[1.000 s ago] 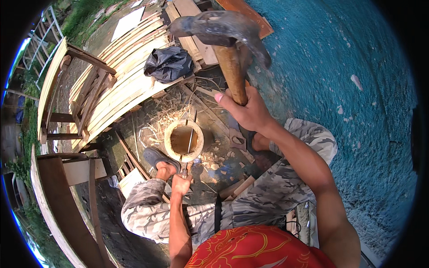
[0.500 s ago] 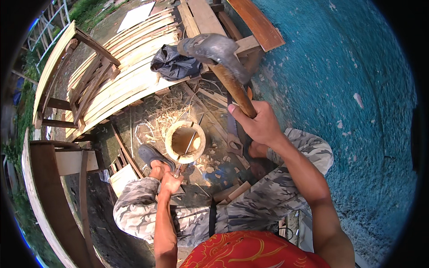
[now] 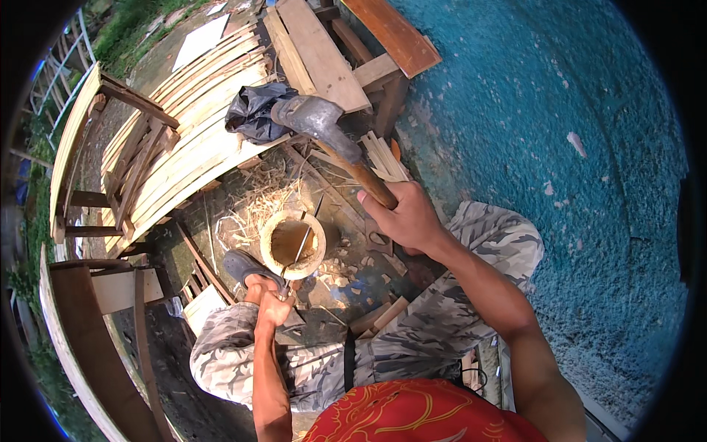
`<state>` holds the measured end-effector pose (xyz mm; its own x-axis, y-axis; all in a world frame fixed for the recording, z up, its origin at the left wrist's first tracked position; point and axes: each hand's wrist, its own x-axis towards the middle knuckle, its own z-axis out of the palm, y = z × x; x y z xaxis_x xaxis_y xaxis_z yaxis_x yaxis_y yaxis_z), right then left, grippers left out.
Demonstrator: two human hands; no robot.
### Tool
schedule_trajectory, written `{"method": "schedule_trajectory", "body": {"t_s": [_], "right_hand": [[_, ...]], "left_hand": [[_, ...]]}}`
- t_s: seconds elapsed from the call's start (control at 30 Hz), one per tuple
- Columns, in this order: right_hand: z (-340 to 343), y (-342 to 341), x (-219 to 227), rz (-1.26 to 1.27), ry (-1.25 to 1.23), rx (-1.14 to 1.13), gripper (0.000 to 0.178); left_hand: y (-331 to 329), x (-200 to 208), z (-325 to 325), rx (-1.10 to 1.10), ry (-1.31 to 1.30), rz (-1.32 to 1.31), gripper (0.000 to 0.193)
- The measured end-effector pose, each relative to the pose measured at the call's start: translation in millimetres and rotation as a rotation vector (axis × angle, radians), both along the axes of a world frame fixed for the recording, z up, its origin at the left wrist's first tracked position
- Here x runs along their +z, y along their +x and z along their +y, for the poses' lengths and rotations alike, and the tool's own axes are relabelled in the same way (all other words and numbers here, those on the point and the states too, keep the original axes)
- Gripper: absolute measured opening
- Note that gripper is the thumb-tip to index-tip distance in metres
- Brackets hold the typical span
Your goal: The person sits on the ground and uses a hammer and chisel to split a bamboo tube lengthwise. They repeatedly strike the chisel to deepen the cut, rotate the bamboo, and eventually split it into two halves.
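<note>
My right hand (image 3: 405, 216) grips the wooden handle of a heavy hammer, whose grey metal head (image 3: 305, 118) is raised above and left of the hand. My left hand (image 3: 269, 302) holds the handle of a thin metal blade (image 3: 303, 234) that lies across the open top of an upright hollow bamboo section (image 3: 292, 245). The bamboo stands on the ground between my knees, ringed by pale shavings and chips (image 3: 258, 206).
A stack of split bamboo slats (image 3: 191, 140) lies at the upper left with a black bag (image 3: 254, 110) on it. Wooden boards (image 3: 324, 59) and a bench frame (image 3: 110, 155) stand behind. A blue rough wall (image 3: 560, 147) fills the right side.
The hammer head has come down and away from the camera, toward the blade on the bamboo. My left hand stays on the blade handle.
</note>
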<state>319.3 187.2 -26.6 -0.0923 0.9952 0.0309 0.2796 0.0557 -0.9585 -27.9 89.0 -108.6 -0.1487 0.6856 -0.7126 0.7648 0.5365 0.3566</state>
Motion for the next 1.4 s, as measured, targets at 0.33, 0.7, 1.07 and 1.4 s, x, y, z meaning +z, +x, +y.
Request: {"method": "schedule_trajectory", "body": {"t_s": [0.33, 0.7, 1.07, 1.4], "right_hand": [[-25, -14, -80, -0.350, -0.416, 0.133, 0.032], [-36, -13, -65, -0.176, -0.235, 0.013, 0.026], [-20, -16, -72, -0.060, -0.150, -0.020, 0.036], [-30, -10, -55, -0.183, -0.342, -0.006, 0.036]], "left_hand": [[-3, -5, 5, -0.118, -0.088, 0.118, 0.066], [-53, -82, -9, -0.299, 0.326, 0.249, 0.025], [-58, -82, -9, -0.175, 0.269, 0.133, 0.030], [-32, -40, -1, -0.196, 0.198, 0.132, 0.030]]}}
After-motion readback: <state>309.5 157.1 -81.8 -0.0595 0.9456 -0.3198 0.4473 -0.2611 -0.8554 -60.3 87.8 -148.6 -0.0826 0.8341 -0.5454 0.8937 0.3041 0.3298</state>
